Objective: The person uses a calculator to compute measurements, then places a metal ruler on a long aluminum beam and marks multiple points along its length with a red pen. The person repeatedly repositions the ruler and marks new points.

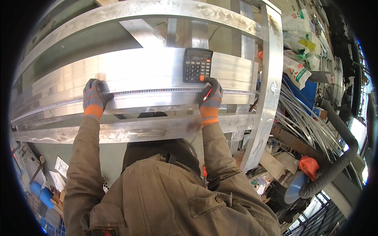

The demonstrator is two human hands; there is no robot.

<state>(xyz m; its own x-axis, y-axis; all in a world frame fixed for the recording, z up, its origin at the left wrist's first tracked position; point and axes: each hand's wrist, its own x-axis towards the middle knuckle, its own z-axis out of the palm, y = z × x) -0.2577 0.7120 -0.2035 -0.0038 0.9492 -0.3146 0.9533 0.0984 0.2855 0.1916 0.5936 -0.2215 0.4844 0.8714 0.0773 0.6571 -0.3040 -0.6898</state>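
Observation:
A stack of long silvery metal profiles lies side by side across the frame in front of me. Along the near profiles runs a stretched tape measure, its blade reaching nearly from end to end. My left hand, in a grey glove with an orange cuff, is closed over the tape's left part, thumb lying along it. In my gloved right hand a slim red pencil slants between the fingers, beside the tape. Just above that hand, a black calculator rests on the profiles.
A metal frame post rises right of the profiles, and a frame rail crosses between them and my body. Farther right are loose metal strips, white sacks, a ribbed hose and a red plastic bag.

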